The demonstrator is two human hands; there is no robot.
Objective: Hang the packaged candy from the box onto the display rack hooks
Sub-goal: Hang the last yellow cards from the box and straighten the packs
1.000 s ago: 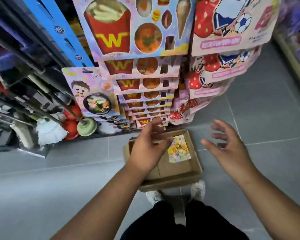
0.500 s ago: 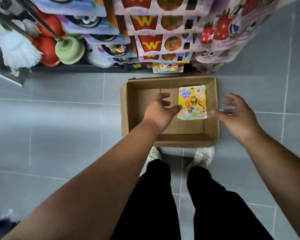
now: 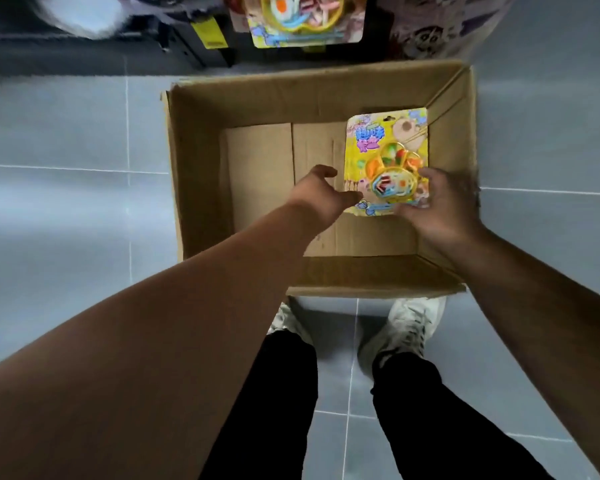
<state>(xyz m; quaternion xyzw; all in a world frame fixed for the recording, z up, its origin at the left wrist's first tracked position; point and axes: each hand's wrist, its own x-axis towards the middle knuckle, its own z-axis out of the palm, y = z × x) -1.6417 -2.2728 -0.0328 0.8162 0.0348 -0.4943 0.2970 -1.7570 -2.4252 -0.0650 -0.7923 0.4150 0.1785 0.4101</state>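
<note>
With your right hand (image 3: 444, 209) pinching just a corner of the candy card (image 3: 378, 147) and your left hand (image 3: 321, 192) open beside it, the card could slip and drop in the cardboard box (image 3: 194, 168).

Soft even indoor light, faint shadow below the box (image 3: 201, 168), blurred top edge, wide-angle stretch at edges

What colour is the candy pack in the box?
The candy pack is mainly yellow with multicoloured print; head view.
</note>
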